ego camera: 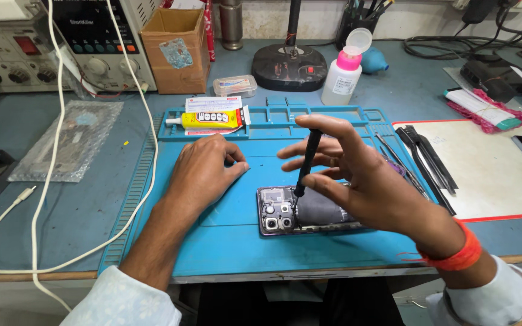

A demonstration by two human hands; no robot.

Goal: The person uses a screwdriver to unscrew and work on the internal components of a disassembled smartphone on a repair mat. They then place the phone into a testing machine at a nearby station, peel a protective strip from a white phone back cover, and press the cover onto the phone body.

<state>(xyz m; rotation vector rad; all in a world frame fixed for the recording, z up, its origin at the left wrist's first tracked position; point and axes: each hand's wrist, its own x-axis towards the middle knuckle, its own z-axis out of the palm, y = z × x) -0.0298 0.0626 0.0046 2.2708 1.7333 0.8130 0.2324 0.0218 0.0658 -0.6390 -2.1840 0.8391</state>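
Note:
An opened phone (285, 211) lies back-up on the blue repair mat (225, 241), its camera modules and inner parts showing. My right hand (357, 175) holds a black screwdriver (307, 163) upright, with the tip down on the phone near the camera block. A red thread band circles that wrist. My left hand (203, 172) rests palm down on the mat just left of the phone, fingers loosely curled, holding nothing.
A yellow glue tube (209, 119) lies in the mat's tray. Tweezers and pry tools (424, 160) sit at the right by a white pad (490, 175). A pink-capped bottle (342, 72), lamp base (290, 66), cardboard box (176, 48), power supply (101, 42) and white cables (49, 163) stand around.

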